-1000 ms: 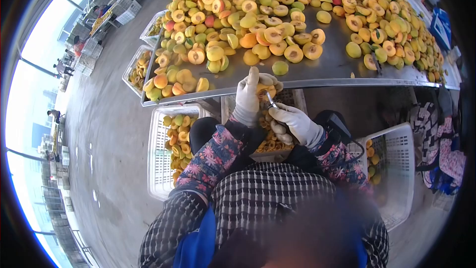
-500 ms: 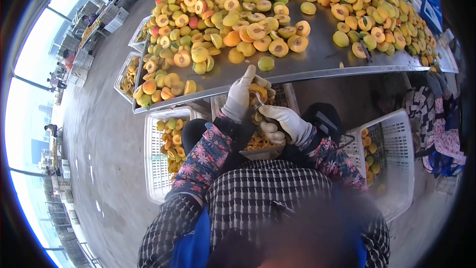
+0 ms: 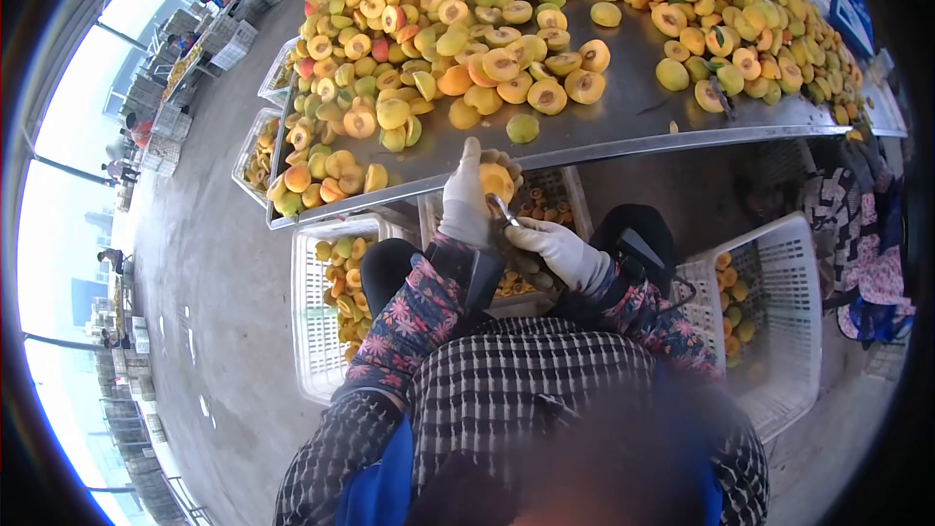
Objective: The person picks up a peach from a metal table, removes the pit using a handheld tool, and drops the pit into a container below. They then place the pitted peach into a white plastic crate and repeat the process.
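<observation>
My left hand (image 3: 468,197), in a whitish glove, is closed around a yellow peach half (image 3: 496,180) just below the table's front edge. The cut face of the half is turned towards me. My right hand (image 3: 565,253), also gloved, grips a small metal pitting tool (image 3: 503,210), whose tip meets the lower part of the peach half. The exact shape of the tip is too small to tell. Under both hands stands a crate (image 3: 581,206) with peach pieces in it, partly hidden by my hands and sleeves.
Many peach halves (image 3: 453,44) lie heaped on the metal table (image 3: 623,88), whose raised rim runs before me. White crates with peaches stand at my left (image 3: 307,351) and right (image 3: 794,321). Another person's patterned sleeve (image 3: 865,244) shows at far right; several people work in the left distance.
The peach half has turned, so its cut face shows more. My right hand has shifted slightly down, and the tool now slants up to the fruit's lower edge.
</observation>
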Tool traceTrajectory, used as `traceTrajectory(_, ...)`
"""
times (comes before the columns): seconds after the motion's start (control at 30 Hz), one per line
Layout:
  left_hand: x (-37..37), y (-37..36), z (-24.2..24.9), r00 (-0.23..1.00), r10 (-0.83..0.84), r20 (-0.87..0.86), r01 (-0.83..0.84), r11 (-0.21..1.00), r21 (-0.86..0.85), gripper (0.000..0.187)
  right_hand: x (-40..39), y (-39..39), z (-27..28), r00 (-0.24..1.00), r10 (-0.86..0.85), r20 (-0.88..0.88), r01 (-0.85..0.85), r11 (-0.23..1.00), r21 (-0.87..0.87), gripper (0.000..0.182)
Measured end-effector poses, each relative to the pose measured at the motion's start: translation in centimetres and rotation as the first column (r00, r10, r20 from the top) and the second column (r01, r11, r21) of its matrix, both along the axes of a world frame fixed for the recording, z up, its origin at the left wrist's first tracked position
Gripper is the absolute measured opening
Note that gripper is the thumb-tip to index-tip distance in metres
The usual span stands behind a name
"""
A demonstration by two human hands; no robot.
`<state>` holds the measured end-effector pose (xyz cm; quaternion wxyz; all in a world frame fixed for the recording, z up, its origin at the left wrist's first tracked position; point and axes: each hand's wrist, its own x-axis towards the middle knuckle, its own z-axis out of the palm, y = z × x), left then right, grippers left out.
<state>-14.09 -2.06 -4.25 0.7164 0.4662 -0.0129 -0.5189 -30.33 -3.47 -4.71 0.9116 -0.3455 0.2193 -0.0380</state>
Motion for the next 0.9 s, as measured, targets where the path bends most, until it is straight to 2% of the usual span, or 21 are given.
traceTrajectory(0.07, 1.0, -0.2, -0.2, 0.994, 0.053, -0.091, -0.057, 0.997, -0.045, 0.035, 0.1, 0.2, -0.8, 0.998, 0.036, 0.054, -0.03, 0.994, -0.109, 0.022)
traceTrajectory(0.13, 2.2, -0.4, -0.3, 0.985, 0.065, -0.161, -0.08, 0.993, -0.092, 0.033, 0.1, -0.1, -1.4, 1.0, 0.027, 0.014, -0.023, 0.969, -0.247, 0.028)
traceTrajectory(0.17, 2.6, -0.3, -0.3, 0.991, 0.076, -0.114, -0.087, 0.991, -0.098, 0.033, 0.0, -0.4, -1.8, 1.0, 0.022, -0.006, -0.023, 0.949, -0.314, 0.032)
traceTrajectory(0.2, 2.9, -0.1, 0.1, 0.994, 0.086, -0.067, -0.093, 0.99, -0.102, 0.034, -0.1, -0.6, -2.7, 0.996, 0.034, -0.084, -0.076, 0.823, -0.563, 0.034)
traceTrajectory(0.23, 3.1, 0.2, 0.6, 0.995, 0.095, -0.018, -0.096, 0.99, -0.102, 0.035, -0.2, -0.8, -3.7, 0.987, 0.021, -0.16, -0.137, 0.634, -0.761, 0.036)
traceTrajectory(0.27, 3.6, 0.8, 1.3, 0.987, 0.115, 0.112, -0.104, 0.99, -0.098, 0.036, -0.2, -0.9, -4.4, 0.974, -0.017, -0.226, -0.2, 0.398, -0.895, 0.038)
traceTrajectory(0.3, 5.1, 1.8, 1.1, 0.946, 0.069, 0.317, -0.025, 0.99, -0.141, 0.036, -0.2, -0.8, -4.2, 0.942, -0.012, -0.336, -0.309, 0.361, -0.88, 0.039)
traceTrajectory(0.33, 7.2, 3.0, 1.4, 0.812, -0.013, 0.583, 0.047, 0.998, -0.043, 0.034, -0.2, -0.7, -3.5, 0.896, -0.014, -0.443, -0.415, 0.325, -0.85, 0.04)
traceTrajectory(0.37, 7.6, 4.1, 3.8, 0.5, -0.074, 0.863, -0.074, 0.989, 0.127, 0.033, -0.4, -0.7, -2.8, 0.837, -0.025, -0.546, -0.516, 0.292, -0.805, 0.042)
traceTrajectory(0.4, 14.2, 5.2, -0.6, 0.413, -0.118, 0.903, -0.038, 0.988, 0.147, 0.029, -0.6, -0.7, -2.5, 0.833, -0.017, -0.553, -0.53, 0.262, -0.807, 0.042)
traceTrajectory(0.43, 14.0, 5.9, 1.7, 0.222, -0.354, 0.909, -0.145, 0.909, 0.39, 0.03, -0.6, -0.7, -2.8, 0.853, -0.028, -0.521, -0.496, 0.263, -0.827, 0.044)
traceTrajectory(0.5, 13.8, 6.1, 2.7, -0.238, -0.532, 0.812, -0.351, 0.827, 0.439, 0.039, -0.5, -0.3, -3.9, 0.886, -0.032, -0.462, -0.439, 0.259, -0.86, 0.046)
traceTrajectory(0.57, 11.1, 3.1, 3.4, -0.199, -0.479, 0.855, -0.173, 0.876, 0.45, 0.042, -0.1, -0.6, -3.2, 0.871, -0.033, -0.49, -0.467, 0.255, -0.847, 0.047)
traceTrajectory(0.6, 10.2, 1.1, 2.4, -0.142, -0.407, 0.902, -0.016, 0.912, 0.409, 0.044, 0.1, -0.6, -3.1, 0.862, -0.025, -0.507, -0.484, 0.259, -0.836, 0.046)
traceTrajectory(0.63, 8.1, -0.9, 2.4, -0.093, -0.404, 0.91, 0.053, 0.91, 0.41, 0.046, 0.1, -0.5, -3.1, 0.849, -0.014, -0.528, -0.506, 0.264, -0.821, 0.045)
traceTrajectory(0.67, 6.4, -3.1, 2.4, -0.216, -0.404, 0.889, 0.045, 0.906, 0.422, 0.046, 0.1, -0.4, -3.4, 0.854, -0.017, -0.52, -0.498, 0.265, -0.826, 0.043)
traceTrajectory(0.73, 3.6, -6.6, 1.5, -0.268, -0.412, 0.871, 0.115, 0.884, 0.453, 0.045, 0.2, -0.3, -4.5, 0.86, -0.028, -0.509, -0.485, 0.262, -0.835, 0.04)
traceTrajectory(0.83, 2.8, -9.9, -1.9, -0.424, -0.529, 0.735, 0.083, 0.786, 0.613, 0.045, -0.1, -0.1, -4.3, 0.849, -0.041, -0.527, -0.501, 0.251, -0.828, 0.036)
traceTrajectory(0.9, 3.9, -10.9, -3.2, -0.4, -0.54, 0.74, 0.117, 0.771, 0.626, 0.042, -0.4, 0.0, -4.6, 0.859, -0.067, -0.508, -0.477, 0.257, -0.841, 0.035)
